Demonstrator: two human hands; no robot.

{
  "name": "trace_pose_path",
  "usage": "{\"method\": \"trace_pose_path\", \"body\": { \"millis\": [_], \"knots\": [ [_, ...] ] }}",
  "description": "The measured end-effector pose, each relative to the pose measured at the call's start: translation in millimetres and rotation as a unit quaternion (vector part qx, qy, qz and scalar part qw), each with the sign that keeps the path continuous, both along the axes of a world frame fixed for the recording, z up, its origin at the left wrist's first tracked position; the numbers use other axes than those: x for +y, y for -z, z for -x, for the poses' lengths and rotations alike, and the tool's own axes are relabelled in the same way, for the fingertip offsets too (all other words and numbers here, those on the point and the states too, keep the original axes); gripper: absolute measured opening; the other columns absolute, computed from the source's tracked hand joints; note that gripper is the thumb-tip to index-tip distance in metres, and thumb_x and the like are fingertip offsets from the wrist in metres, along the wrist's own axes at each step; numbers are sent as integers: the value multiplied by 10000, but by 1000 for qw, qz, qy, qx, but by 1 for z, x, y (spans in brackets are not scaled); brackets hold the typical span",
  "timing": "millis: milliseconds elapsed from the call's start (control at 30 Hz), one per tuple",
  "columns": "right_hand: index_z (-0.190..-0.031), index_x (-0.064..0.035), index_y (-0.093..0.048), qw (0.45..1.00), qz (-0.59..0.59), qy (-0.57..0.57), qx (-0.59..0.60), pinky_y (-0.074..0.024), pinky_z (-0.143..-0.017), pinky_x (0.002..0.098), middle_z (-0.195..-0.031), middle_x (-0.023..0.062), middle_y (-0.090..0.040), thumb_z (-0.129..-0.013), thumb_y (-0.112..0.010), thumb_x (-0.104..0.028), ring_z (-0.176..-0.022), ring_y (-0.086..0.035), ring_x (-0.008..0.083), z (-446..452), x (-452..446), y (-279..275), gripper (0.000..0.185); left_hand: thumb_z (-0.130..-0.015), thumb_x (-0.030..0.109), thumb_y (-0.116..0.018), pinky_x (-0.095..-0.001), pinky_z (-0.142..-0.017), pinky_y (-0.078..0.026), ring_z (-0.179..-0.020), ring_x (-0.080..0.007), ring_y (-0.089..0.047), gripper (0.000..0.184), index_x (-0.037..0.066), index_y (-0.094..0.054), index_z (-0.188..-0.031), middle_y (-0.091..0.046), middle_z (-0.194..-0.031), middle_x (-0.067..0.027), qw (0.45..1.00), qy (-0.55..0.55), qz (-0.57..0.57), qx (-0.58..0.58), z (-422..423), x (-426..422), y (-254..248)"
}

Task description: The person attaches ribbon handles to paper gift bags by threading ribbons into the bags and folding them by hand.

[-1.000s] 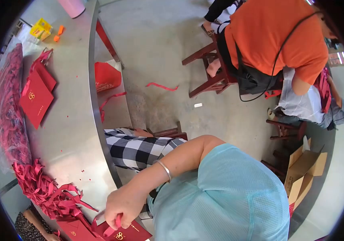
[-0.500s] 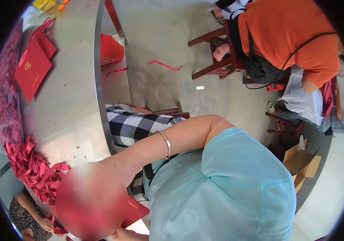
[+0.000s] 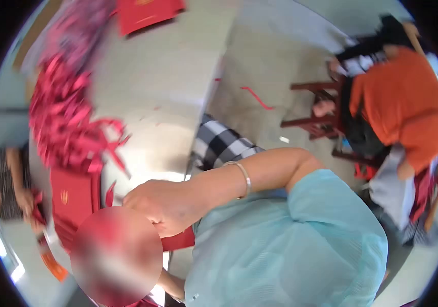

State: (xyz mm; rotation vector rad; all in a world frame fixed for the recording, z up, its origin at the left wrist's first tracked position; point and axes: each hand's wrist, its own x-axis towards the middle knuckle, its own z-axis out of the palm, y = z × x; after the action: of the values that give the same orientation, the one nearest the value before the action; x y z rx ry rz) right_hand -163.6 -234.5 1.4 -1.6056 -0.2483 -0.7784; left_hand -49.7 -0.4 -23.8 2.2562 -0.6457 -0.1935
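My right hand, below a silver bangle, is closed over the table edge with its fingers curled down. What it holds is hidden by a round blurred patch. Of my left arm, only the forearm shows below the patch; the hand itself is hidden. A red card or bag shows under my right hand. Left of my hands lie stacked red folders with a gold mark. A loose red ribbon piece lies beside them, and a heap of red ribbons lies above.
Plastic-wrapped ribbons and another red folder lie on the metal table. A person handles red material at the left. A person in orange sits on a stool. A ribbon lies on the floor.
The view has swung, shifting the table and seated people rightward in the picture. My right hand has moved from low over the red folders to beside the ribbon heap's lower end.
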Motion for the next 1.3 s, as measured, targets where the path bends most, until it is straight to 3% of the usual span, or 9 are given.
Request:
{"method": "trace_pose_path", "body": {
  "millis": [133,400,600,733,800,933,1067,1167,1300],
  "knots": [
    [-738,-124,-654,950,295,97,1,-423,-883,365,-916,2,-636,-719,-645,-217,-1003,-584,186,-23,26,-2,95,-728,-89,-651,-290,-730,-474,-868,-229,-572,299,-8,-639,-1016,-613,-1062,-119,995,78,16,-58,12,-13,-21],
    [-801,-105,-615,873,479,-33,88,-403,-800,330,-839,13,-574,-806,-619,-173,-768,-570,172,-33,50,11,68,-714,-37,-697,-362,-744,-497,-849,-273,-594,110,21,-669,-804,-667,-898,-99,996,53,68,19,12,-4,-18],
    [-824,-104,-623,912,392,-81,86,-406,-825,373,-840,24,-578,-718,-750,-127,-793,-567,210,-43,47,6,167,-730,-1,-722,-366,-768,-500,-909,-288,-594,120,11,-677,-841,-655,-1002,-117,991,107,84,-11,1,8,-24],
    [-832,-85,-629,918,373,-84,101,-418,-796,389,-869,45,-620,-726,-759,-84,-799,-585,236,-53,31,-12,168,-764,31,-728,-311,-844,-479,-1015,-249,-595,145,-10,-671,-892,-613,-1142,-129,971,158,159,82,-10,20,-21],
    [-847,-75,-641,917,366,-102,122,-428,-786,384,-883,52,-628,-727,-756,-73,-808,-587,241,-58,27,-11,166,-773,17,-713,-287,-866,-458,-1019,-200,-580,141,-18,-662,-899,-602,-1129,-103,931,137,207,267,-11,20,-25],
    [-920,-56,-686,929,360,-4,82,-466,-730,359,-899,67,-649,-707,-758,-36,-823,-599,260,-57,38,-23,226,-837,-10,-656,-230,-719,-458,-812,-83,-545,105,-49,-651,-934,-585,-1135,-62,882,39,233,407,-8,19,-17],
    [-973,-21,-690,920,365,-66,126,-490,-625,352,-812,77,-655,-701,-747,19,-691,-618,247,-36,53,-22,280,-861,-22,-630,-214,-660,-446,-746,-52,-510,92,-61,-648,-942,-581,-1134,-52,881,25,243,404,-3,21,-9],
    [-889,-47,-650,945,196,-13,262,-481,-595,366,-767,81,-649,-747,-761,-46,-647,-623,266,-27,72,-1,181,-863,-32,-621,-220,-675,-448,-757,-55,-510,94,-61,-646,-950,-576,-1142,-50,874,17,246,419,0,21,-5],
    [-865,-51,-638,941,275,-14,195,-479,-587,360,-729,77,-638,-751,-754,-36,-633,-615,266,-29,71,6,163,-859,-56,-606,-226,-748,-467,-837,-70,-549,111,-57,-648,-962,-556,-1180,-54,828,38,296,475,0,26,1]
  ]
}}
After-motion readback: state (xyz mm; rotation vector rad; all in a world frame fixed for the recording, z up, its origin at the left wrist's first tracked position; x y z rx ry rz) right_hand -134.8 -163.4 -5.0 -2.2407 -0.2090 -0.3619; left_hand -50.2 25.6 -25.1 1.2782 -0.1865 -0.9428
